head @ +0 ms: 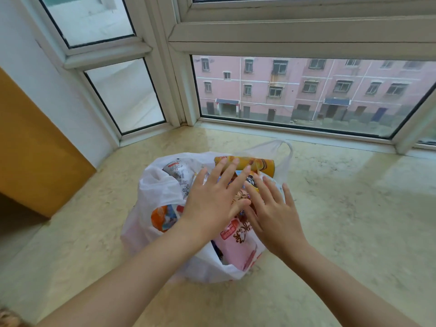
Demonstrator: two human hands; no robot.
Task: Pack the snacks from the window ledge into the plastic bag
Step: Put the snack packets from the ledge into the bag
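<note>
A thin white plastic bag (160,194), stuffed with snacks, sits mid-ledge on the beige marble window ledge (342,220). Left hand (212,199) and right hand (274,213) hover flat, fingers spread, holding nothing, above a yellow cardboard snack tube (257,164) and a pink packet (238,246). Packing looks finished; gathering the bag's handles likely follows.

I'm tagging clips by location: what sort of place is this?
Probably a home, at a bay window: a marble-like window ledge, white window frames, and a pink apartment block outside, seen from an upper floor.
</note>
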